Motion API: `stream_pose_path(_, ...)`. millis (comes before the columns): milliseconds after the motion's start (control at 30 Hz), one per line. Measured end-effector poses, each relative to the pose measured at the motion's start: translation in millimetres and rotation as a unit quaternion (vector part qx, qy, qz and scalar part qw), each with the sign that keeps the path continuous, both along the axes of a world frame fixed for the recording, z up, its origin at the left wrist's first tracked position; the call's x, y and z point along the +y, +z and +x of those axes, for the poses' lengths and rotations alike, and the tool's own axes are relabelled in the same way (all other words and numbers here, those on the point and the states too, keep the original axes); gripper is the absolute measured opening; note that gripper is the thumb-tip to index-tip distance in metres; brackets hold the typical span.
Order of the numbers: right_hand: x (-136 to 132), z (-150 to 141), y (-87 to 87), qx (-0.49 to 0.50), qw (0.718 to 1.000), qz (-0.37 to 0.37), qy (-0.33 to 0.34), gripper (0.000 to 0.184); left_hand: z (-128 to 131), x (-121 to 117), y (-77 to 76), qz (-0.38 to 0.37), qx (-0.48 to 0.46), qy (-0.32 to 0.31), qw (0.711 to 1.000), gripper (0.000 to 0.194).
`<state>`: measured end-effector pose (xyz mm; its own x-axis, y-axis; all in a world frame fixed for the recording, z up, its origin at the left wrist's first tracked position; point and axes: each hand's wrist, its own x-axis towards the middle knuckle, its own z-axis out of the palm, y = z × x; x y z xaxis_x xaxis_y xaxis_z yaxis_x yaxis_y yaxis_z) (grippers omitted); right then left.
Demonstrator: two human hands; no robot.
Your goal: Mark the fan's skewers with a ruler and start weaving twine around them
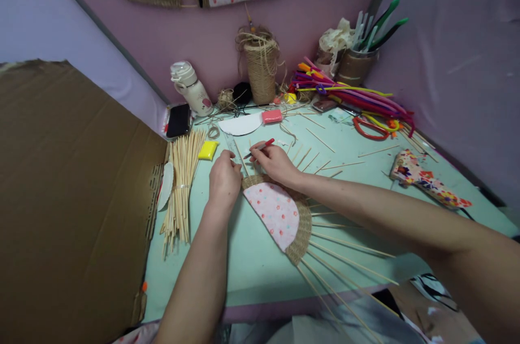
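Observation:
My right hand (273, 163) grips a red-ended pen (265, 145), its tip toward a thin wooden stick (242, 158). My left hand (226, 179) is closed beside that stick, its fingers at a clear ruler (233, 144) lying along it; its exact hold is partly hidden. Below my hands lies a half-round woven piece (301, 230) with a twine band around dotted pink fabric (273, 211). Wooden sticks (351, 242) fan out from its curved edge, and my right forearm passes over some of them.
A stick bundle (182, 187), yellow packet (208, 150) and large cardboard sheet (77, 198) are at left. Behind stand a bottle (190, 89) and twine spool (262, 73). At right are pipe cleaners (349, 92), scissors (370, 130) and a floral glue gun (428, 179).

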<state>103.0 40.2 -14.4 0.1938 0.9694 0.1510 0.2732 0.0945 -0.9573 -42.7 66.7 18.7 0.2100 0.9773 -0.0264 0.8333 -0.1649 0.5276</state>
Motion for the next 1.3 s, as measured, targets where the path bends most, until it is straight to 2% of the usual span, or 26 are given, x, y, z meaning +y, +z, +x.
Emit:
stream_pose_path(167, -0.9, -0.5, 2.5, 0.013, 1.000, -0.001, 0.006, 0.026, -0.1, -0.5, 0.5, 0.031, 0.014, -0.013, 0.999, 0.026)
stream_pose_path(833, -0.5, 0.6, 1.0, 0.010, 1.000, 0.007, 0.008, 0.025, -0.2, -0.2, -0.7, 0.033, 0.018, -0.016, 0.999, 0.022)
stream_pose_path(1300, -1.0, 0.8, 2.1, 0.001, 1.000, -0.004, 0.001, 0.026, 0.4, -0.3, 1.0, 0.026, 0.014, -0.013, 0.999, 0.026)
